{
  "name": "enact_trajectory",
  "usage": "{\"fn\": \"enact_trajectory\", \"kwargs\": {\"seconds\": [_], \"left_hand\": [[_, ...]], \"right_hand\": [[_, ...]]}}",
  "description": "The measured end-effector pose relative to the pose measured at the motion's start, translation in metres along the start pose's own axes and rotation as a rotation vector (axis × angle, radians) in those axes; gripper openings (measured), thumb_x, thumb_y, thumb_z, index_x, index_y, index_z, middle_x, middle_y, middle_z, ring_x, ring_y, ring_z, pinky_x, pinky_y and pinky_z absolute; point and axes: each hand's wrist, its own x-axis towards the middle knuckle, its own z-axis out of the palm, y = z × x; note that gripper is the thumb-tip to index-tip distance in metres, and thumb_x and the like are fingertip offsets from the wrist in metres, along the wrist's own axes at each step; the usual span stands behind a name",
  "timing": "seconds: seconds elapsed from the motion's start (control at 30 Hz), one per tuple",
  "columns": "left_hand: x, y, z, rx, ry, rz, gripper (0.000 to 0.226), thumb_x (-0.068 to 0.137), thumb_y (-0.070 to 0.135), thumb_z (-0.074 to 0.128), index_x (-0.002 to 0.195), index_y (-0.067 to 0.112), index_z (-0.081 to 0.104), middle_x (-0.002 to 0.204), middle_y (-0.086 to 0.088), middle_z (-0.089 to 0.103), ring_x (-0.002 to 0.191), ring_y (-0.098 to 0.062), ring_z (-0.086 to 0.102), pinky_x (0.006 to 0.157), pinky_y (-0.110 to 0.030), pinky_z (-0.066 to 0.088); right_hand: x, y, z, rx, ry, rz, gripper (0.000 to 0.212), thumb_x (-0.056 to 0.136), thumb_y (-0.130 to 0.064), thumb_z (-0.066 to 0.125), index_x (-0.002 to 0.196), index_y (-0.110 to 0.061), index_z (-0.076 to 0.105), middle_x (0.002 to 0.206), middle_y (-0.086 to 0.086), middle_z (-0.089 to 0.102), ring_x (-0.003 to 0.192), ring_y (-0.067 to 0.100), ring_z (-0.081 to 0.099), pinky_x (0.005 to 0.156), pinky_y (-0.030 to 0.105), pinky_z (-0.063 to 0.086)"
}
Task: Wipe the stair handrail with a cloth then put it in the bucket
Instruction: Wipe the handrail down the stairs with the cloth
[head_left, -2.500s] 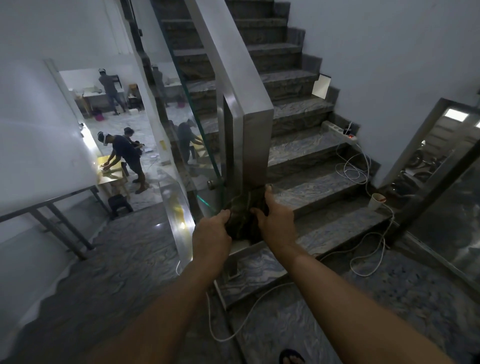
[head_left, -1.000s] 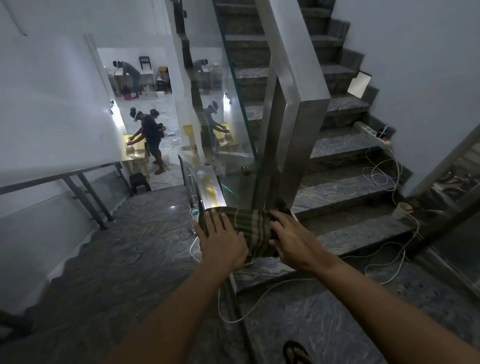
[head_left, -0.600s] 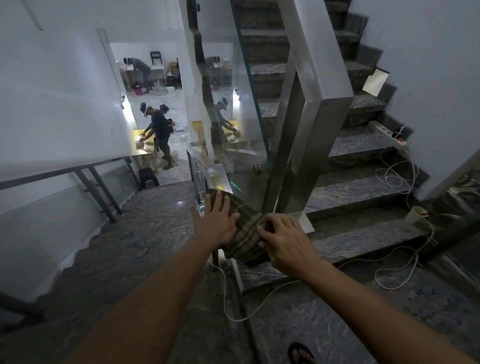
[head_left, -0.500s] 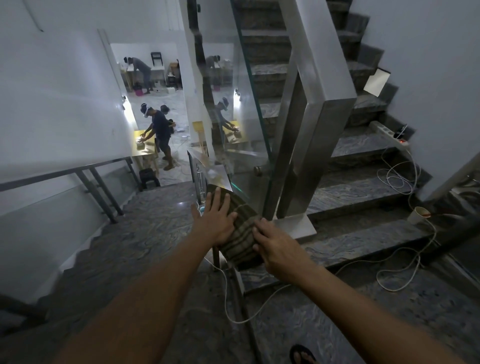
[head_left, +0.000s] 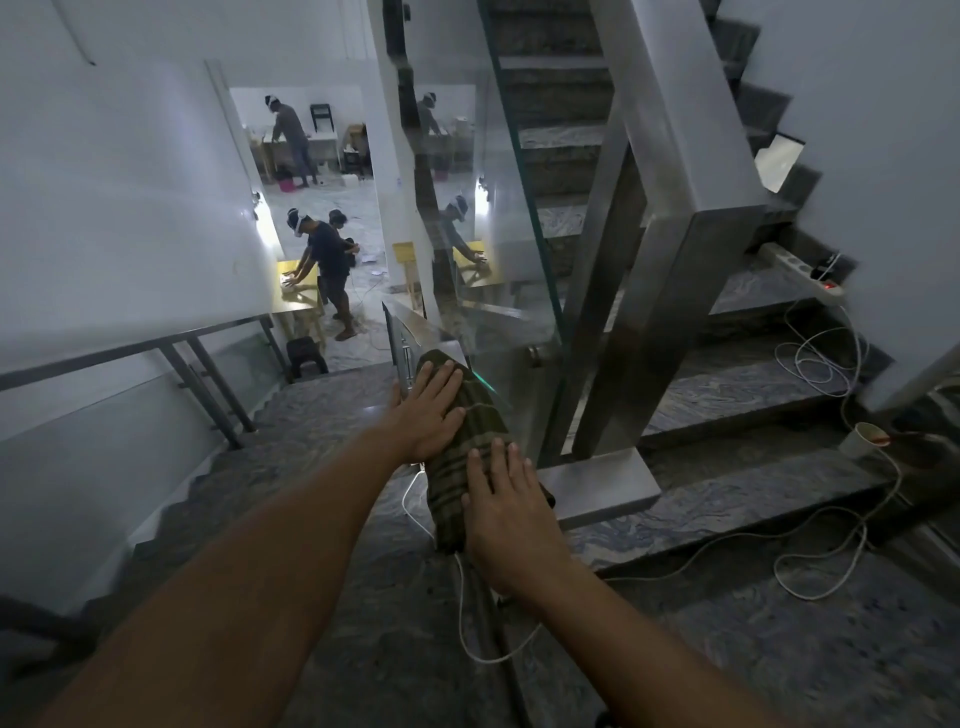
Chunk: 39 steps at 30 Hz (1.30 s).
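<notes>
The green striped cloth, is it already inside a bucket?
No, the green striped cloth lies draped over the downward steel handrail, pressed flat under the left hand and right hand.

Stairwell was dim; walls (head_left: 119, 197) were plain white; floor (head_left: 779, 639) and steps (head_left: 737, 384) were grey veined stone; a white cable (head_left: 810, 525) trailed across the landing; a doorway (head_left: 317, 171) opened onto a brighter room with a yellow table (head_left: 298, 283) and a dark stool (head_left: 307, 353).
</notes>
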Motion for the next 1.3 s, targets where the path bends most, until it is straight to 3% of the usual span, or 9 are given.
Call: {"fn": "enact_trajectory", "kwargs": {"seconds": [0.07,0.13,0.23,0.7,0.97,1.03,1.13,1.3], "left_hand": [[0.010,-0.008,-0.003,0.004,-0.005,0.010,0.060,0.101,0.041,0.019,0.152,0.021,-0.005,0.161,0.002,-0.013,0.148,-0.019,-0.017,0.115,-0.054,-0.010],[0.019,-0.013,-0.006,0.010,-0.007,0.015,0.060,0.101,0.042,0.019,0.152,0.022,-0.004,0.161,0.003,-0.013,0.148,-0.018,-0.016,0.117,-0.055,-0.009],[0.032,-0.019,-0.008,0.003,0.005,0.027,0.059,0.101,0.042,0.020,0.152,0.023,-0.003,0.162,0.005,-0.012,0.148,-0.017,-0.015,0.117,-0.056,-0.007],[0.063,-0.030,-0.001,-0.271,0.134,-0.053,0.055,0.103,0.031,0.021,0.152,0.018,0.001,0.162,0.000,-0.009,0.148,-0.022,-0.017,0.116,-0.054,-0.010],[0.025,-0.008,0.008,-0.716,0.212,-0.101,0.058,0.104,0.022,0.027,0.152,0.013,-0.005,0.161,-0.004,-0.015,0.149,-0.021,-0.004,0.119,-0.035,0.004],[0.012,-0.001,0.011,-0.861,0.208,-0.158,0.059,0.104,0.023,0.027,0.152,0.018,-0.006,0.162,-0.009,-0.001,0.148,-0.028,0.013,0.120,-0.039,0.015],[-0.004,0.004,0.018,-1.024,0.183,-0.250,0.058,0.102,0.030,0.029,0.152,0.027,0.000,0.148,-0.019,0.033,0.129,-0.035,0.044,0.109,-0.051,0.037],[-0.035,0.019,0.034,-1.183,0.181,-0.294,0.040,0.102,0.032,0.032,0.141,0.023,0.037,0.128,-0.014,0.054,0.112,-0.029,0.056,0.098,-0.049,0.048]], "right_hand": [[0.010,-0.005,-0.002,0.001,-0.003,0.034,0.092,0.087,-0.054,-0.020,0.147,0.002,0.020,0.152,0.035,0.017,0.142,0.049,0.016,0.115,0.054,0.007],[0.020,-0.009,-0.007,0.014,-0.097,0.086,0.067,0.099,-0.045,0.008,0.150,-0.001,0.007,0.155,0.033,0.003,0.145,0.046,0.004,0.118,0.051,0.002],[0.036,-0.012,-0.010,0.025,-0.169,0.121,0.068,0.101,-0.043,0.026,0.151,-0.006,-0.002,0.156,0.029,-0.009,0.146,0.042,-0.007,0.118,0.048,-0.001],[0.077,-0.004,-0.018,0.169,-0.226,0.170,0.069,0.100,-0.043,0.030,0.151,-0.015,-0.007,0.159,0.018,-0.016,0.147,0.034,-0.011,0.118,0.044,-0.002],[0.053,0.001,-0.022,0.145,-0.216,0.091,0.064,0.101,-0.040,0.029,0.152,-0.017,-0.002,0.160,0.013,-0.014,0.147,0.031,-0.011,0.118,0.043,-0.002],[0.043,0.001,-0.022,0.119,-0.210,0.069,0.063,0.101,-0.038,0.030,0.152,-0.017,0.001,0.161,0.013,-0.011,0.147,0.032,-0.009,0.118,0.043,-0.001],[0.028,0.001,-0.023,0.028,-0.196,0.021,0.063,0.100,-0.039,0.030,0.152,-0.016,0.003,0.161,0.013,-0.006,0.148,0.032,-0.007,0.118,0.044,-0.002],[-0.002,0.008,-0.023,-0.046,-0.181,-0.069,0.061,0.100,-0.044,0.020,0.152,-0.018,0.000,0.161,0.010,-0.009,0.146,0.026,-0.016,0.113,0.039,-0.014]]}}
